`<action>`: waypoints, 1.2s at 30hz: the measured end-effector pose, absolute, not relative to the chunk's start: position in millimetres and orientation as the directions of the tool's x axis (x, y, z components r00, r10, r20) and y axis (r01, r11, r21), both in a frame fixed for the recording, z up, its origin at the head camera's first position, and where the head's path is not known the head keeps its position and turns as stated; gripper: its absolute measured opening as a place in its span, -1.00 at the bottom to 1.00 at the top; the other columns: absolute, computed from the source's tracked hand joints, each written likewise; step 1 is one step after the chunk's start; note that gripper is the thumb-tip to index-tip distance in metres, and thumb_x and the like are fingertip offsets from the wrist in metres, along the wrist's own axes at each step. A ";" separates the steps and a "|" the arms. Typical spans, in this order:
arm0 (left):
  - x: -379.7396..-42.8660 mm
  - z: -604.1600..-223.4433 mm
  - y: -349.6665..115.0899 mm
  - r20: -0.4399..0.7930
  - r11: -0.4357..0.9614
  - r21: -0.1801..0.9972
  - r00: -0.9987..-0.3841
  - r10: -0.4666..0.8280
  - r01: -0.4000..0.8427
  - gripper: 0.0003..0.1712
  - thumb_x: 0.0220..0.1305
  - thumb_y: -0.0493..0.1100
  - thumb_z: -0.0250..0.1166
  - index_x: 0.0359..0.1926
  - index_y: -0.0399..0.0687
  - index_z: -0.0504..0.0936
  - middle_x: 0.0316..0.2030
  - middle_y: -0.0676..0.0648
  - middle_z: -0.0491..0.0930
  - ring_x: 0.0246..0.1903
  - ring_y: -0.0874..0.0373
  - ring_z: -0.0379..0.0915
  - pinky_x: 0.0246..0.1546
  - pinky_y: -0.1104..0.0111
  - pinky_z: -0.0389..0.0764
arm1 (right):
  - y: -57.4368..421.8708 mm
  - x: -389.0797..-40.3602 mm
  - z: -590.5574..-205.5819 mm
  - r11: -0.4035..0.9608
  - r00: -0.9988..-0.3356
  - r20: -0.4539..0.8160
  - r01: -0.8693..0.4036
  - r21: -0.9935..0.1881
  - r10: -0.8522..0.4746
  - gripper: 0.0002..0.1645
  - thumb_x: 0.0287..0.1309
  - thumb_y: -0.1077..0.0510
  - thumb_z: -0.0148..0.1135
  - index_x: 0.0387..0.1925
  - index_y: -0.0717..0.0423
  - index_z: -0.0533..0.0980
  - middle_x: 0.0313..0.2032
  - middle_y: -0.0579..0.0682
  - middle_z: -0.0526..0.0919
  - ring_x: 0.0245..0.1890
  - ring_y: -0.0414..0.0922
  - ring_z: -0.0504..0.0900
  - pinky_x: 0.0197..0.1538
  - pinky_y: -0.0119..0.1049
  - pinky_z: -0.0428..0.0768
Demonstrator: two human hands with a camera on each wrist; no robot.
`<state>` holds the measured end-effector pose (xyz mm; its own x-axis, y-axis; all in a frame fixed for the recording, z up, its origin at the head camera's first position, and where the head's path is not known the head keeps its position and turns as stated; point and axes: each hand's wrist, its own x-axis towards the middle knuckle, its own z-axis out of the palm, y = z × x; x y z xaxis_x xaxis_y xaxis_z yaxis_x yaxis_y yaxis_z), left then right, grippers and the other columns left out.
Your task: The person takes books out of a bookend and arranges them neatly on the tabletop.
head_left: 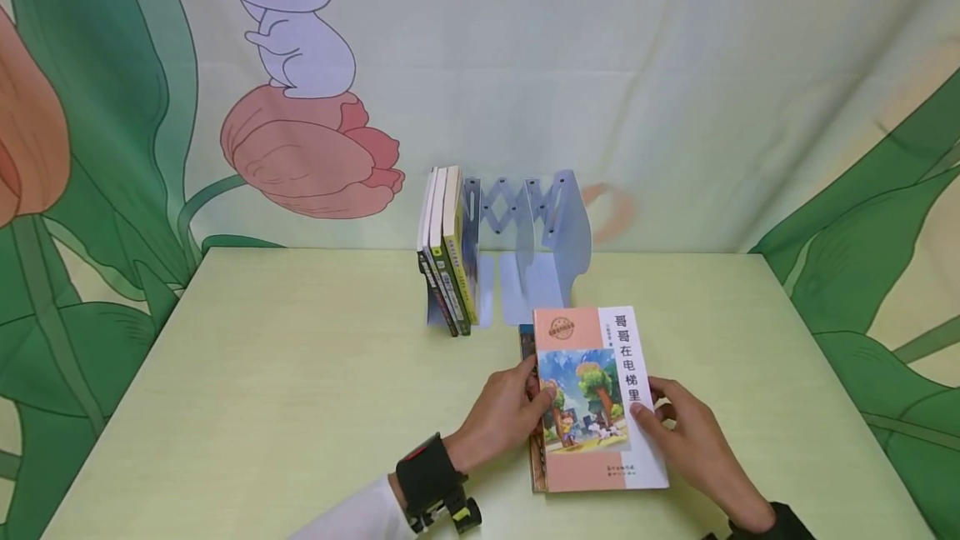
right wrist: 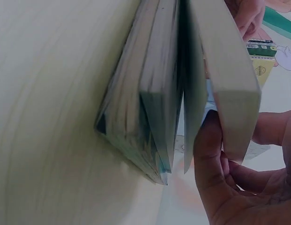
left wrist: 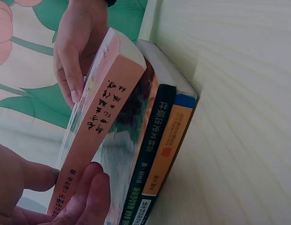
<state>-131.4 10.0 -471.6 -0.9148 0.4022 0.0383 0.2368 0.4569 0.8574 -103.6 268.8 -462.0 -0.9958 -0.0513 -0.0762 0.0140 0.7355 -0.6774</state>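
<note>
A pink-and-white book [head_left: 585, 469] with a picture of trees on its cover is tilted up off a stack of books [left wrist: 161, 136], whose dark and orange spines show in the left wrist view. My left hand [head_left: 504, 411] pinches its spine edge between thumb and fingers. On the opposite side my right hand [head_left: 686, 432] grips the page edge, thumb on the cover and fingers underneath. In the right wrist view a gap separates this book's thick page block [right wrist: 232, 93] from the books below [right wrist: 136, 103], whose pages are slightly parted.
A light blue expanding bookend rack [head_left: 573, 232] stands at the back of the pale table [head_left: 315, 357]. Several upright books [head_left: 450, 257] fill its left section. Behind it hangs a printed curtain [head_left: 465, 65] with plants and a white animal.
</note>
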 end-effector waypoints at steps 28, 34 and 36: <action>-143.1 -485.7 10.6 0.059 0.529 0.806 -0.925 0.374 0.265 -0.73 0.42 -0.06 0.14 -0.15 -0.21 0.57 -0.55 0.08 0.46 -0.64 0.32 0.26 -0.41 0.45 0.35 | 267.9 -111.5 -473.7 0.798 -0.988 -0.142 0.035 -0.602 -0.064 -0.41 0.35 0.07 0.17 0.30 0.28 0.37 -0.11 0.08 0.61 -0.26 -0.15 0.57 -0.28 -0.39 0.52; -144.1 -487.6 11.7 0.007 0.540 0.814 -0.933 0.359 0.214 -0.76 0.39 -0.02 0.15 -0.37 -0.05 0.48 -0.62 0.11 0.36 -0.67 0.28 0.22 -0.55 0.46 0.25 | 266.9 -110.4 -475.2 0.806 -0.991 -0.118 0.018 -0.592 -0.065 -0.43 0.33 0.09 0.20 0.27 0.29 0.41 -0.09 0.08 0.62 -0.20 -0.13 0.57 -0.19 -0.32 0.54; -144.5 -486.3 11.6 0.003 0.542 0.814 -0.935 0.354 0.208 -0.75 0.39 -0.02 0.15 -0.21 -0.12 0.54 -0.62 0.11 0.37 -0.67 0.28 0.24 -0.55 0.46 0.28 | 266.4 -110.7 -473.5 0.808 -0.994 -0.096 0.013 -0.589 -0.054 -0.43 0.31 0.10 0.21 0.28 0.24 0.41 -0.07 0.09 0.60 -0.22 -0.13 0.56 -0.22 -0.34 0.52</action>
